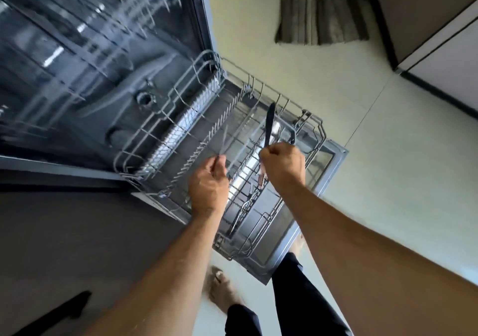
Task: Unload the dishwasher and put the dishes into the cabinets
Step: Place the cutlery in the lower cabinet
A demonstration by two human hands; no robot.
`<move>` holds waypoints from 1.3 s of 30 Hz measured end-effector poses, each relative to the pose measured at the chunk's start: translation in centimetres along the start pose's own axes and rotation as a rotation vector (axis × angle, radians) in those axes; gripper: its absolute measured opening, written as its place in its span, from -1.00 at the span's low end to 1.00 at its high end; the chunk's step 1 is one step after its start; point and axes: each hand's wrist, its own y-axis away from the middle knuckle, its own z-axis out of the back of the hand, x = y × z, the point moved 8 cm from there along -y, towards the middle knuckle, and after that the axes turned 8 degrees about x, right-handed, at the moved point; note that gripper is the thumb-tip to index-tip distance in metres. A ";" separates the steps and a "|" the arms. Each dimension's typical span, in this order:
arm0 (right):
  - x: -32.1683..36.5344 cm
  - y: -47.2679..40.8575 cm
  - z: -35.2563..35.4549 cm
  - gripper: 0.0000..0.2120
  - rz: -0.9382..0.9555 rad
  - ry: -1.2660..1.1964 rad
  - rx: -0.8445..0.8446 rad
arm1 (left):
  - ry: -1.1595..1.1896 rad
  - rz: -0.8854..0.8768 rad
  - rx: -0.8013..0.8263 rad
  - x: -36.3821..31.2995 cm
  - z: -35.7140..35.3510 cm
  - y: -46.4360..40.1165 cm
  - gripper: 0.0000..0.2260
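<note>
two bare forearms reach forward over the pulled-out lower rack [258, 118] of an open dishwasher [103, 64]. left hand [208, 185] pinches blurred thin cutlery [222, 141]. right hand [283, 166], fisted, grips a dark-handled utensil [269, 123] pointing upward and other cutlery.

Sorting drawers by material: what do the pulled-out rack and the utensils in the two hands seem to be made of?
The lower rack looks like grey coated wire: thin matte rods, no bare shine. The dark utensil gripped by the right hand looks like matte black plastic or coated metal; blur leaves it open. The thin utensil pinched by the left hand seems polished metal, pale and reflective, though blurred.
</note>
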 end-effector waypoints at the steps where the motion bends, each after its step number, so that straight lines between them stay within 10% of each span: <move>1: 1.5 1.5 0.4 -0.84 0.038 -0.033 0.011 | 0.053 0.049 0.026 -0.8 1.0 0.4 -0.80; 20: 22.9 30.2 5.1 -0.96 0.317 -0.060 0.222 | 0.725 0.074 0.034 -18.9 25.3 18.8 -0.86; 39: 28.1 44.3 2.6 -0.87 0.694 0.221 0.643 | 0.861 0.010 -0.339 -16.8 33.8 32.9 -0.79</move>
